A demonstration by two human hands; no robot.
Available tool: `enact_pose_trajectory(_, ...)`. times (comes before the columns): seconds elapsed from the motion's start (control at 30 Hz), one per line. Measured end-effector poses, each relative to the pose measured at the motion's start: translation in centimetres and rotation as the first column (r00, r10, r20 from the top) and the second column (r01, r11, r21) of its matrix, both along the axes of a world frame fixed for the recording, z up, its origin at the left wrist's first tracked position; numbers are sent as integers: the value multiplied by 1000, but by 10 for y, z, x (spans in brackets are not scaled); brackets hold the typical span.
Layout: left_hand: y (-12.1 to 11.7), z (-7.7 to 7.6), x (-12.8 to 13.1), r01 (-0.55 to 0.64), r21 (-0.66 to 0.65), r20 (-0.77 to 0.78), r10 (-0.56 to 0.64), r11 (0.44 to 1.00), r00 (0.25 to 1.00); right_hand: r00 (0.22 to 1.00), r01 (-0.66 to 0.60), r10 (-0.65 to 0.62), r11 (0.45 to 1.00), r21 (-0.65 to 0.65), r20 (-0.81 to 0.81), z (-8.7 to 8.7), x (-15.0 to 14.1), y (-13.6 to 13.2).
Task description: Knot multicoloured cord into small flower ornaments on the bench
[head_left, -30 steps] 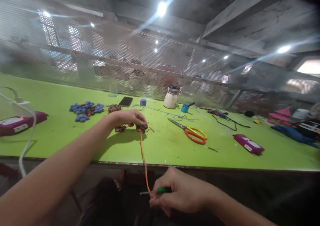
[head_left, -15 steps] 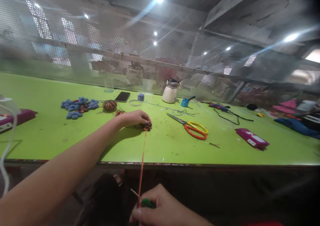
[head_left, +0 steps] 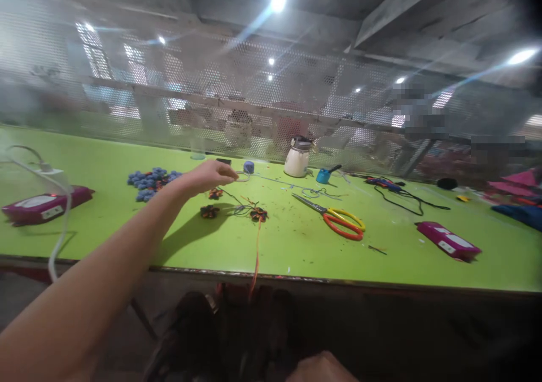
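Note:
My left hand (head_left: 214,174) hovers over the table with its fingers stretched to the right, and nothing shows in them. Below it lie two dark-and-orange crocheted flowers, a nearer flower (head_left: 209,211) and a farther flower (head_left: 215,193). To their right, a third crocheted flower (head_left: 258,214) lies on the table with an orange yarn strand (head_left: 256,252) running down over the front edge. Thin grey yarn (head_left: 242,208) is tangled beside it. Only the back of my right hand (head_left: 322,368) shows at the bottom edge; its fingers are out of view.
Blue crocheted flowers (head_left: 146,194) are heaped at left. Scissors (head_left: 342,225) lie right of centre. A white jug (head_left: 297,161), a blue pot (head_left: 323,175) and a purple yarn roll (head_left: 248,167) stand behind. Purple power boxes (head_left: 449,241) lie at both sides; a white cable (head_left: 63,232) hangs left.
My left hand has let go of the crocheted flower and moved up and left. My right hand has dropped down and right; the yarn strand now hangs slack, and the green-handled hook is out of view.

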State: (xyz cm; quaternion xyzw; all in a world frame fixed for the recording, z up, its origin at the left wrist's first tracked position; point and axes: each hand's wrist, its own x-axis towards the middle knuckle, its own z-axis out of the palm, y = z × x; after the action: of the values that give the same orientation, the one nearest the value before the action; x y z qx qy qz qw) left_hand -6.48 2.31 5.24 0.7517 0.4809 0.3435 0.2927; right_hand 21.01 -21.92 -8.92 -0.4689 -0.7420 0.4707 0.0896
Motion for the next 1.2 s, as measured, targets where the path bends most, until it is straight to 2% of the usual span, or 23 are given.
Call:
enact_pose_trajectory(0.07, 0, 2, -19, -122, -16, -133, 119, 992, 984, 999, -3, 6, 997, 74, -40, 39, 4, 1)
enact_pose_trajectory(0.1, -1, 1, -26, -143, -22, -217, 135, 989, 967, 999, 1, 7, 988, 152, -51, 60, 4, 4)
enact_pose_trajectory(0.17, -6, -1, -35, -94, -67, -395, 60, 993, 917, 993, 120, -108, 938, 326, -55, 98, 1, 20)
enact_pose_trajectory(0.2, -9, -4, -37, -51, -91, -467, 3, 995, 884, 994, 108, -97, 916, 387, -47, 114, -1, 33)
enact_pose_trajectory(0.23, -12, -7, -38, -33, -110, -529, -31, 993, 848, 993, 119, -111, 885, 450, -45, 125, -4, 49)
enact_pose_trajectory(0.3, -18, -15, -39, -46, -81, -601, -12, 996, 799, 982, 165, -187, 808, 565, -19, 137, -11, 91)
enact_pose_trajectory(0.33, -20, -19, -40, -38, -58, -613, -5, 998, 790, 974, 185, -225, 759, 624, -15, 138, -14, 114)
enact_pose_trajectory(0.4, -22, -28, -40, -52, -40, -633, 15, 998, 774, 952, 186, -302, 706, 683, 53, 129, -18, 161)
enact_pose_trajectory(0.47, -22, -35, -40, -46, -17, -623, 25, 999, 782, 884, 176, -428, 677, 714, 187, 114, -20, 198)
enact_pose_trajectory(0.53, -23, -40, -39, -35, 19, -604, 39, 999, 796, 851, 190, -482, 651, 735, 207, 97, -19, 222)
enact_pose_trajectory(0.63, -26, -42, -36, -44, 75, -548, 78, 996, 833, 825, 190, -522, 616, 764, 216, 76, -14, 233)
enact_pose_trajectory(0.73, -33, -39, -31, -52, 98, -444, 90, 994, 891, 827, 170, -520, 591, 788, 212, 67, -8, 230)
enact_pose_trajectory(0.83, -42, -32, -20, 4, 101, -333, 30, 995, 943, 829, 201, -542, 516, 833, 135, 72, -10, 222)
enact_pose_trajectory(0.9, -49, -27, -9, 63, 93, -249, -38, 994, 968, 878, 279, -478, 464, 841, -28, 82, -16, 215)
enact_pose_trajectory(0.93, -52, -24, -3, 99, 86, -205, -80, 991, 976, 911, 328, -389, 476, 816, -139, 87, -21, 211)
enact_pose_trajectory(0.97, -54, -22, 3, 132, 98, -154, -116, 986, 981, 931, 353, -285, 534, 768, -229, 92, -26, 206)
enact_pose_trajectory(1.03, -59, -18, 15, 194, 139, -83, -184, 971, 979, 935, 311, -111, 711, 631, -336, 99, -37, 197)
enact_pose_trajectory(1.07, -61, -16, 20, 217, 164, -56, -211, 962, 976, 925, 276, -63, 790, 547, -376, 102, -41, 193)
enact_pose_trajectory(1.13, -64, -13, 27, 248, 198, -20, -249, 948, 968, 884, 233, -37, 899, 370, -466, 105, -48, 188)
enact_pose_trajectory(1.2, -68, -12, 31, 256, 201, 0, -261, 945, 965, 809, 230, -73, 953, 199, -583, 107, -51, 186)
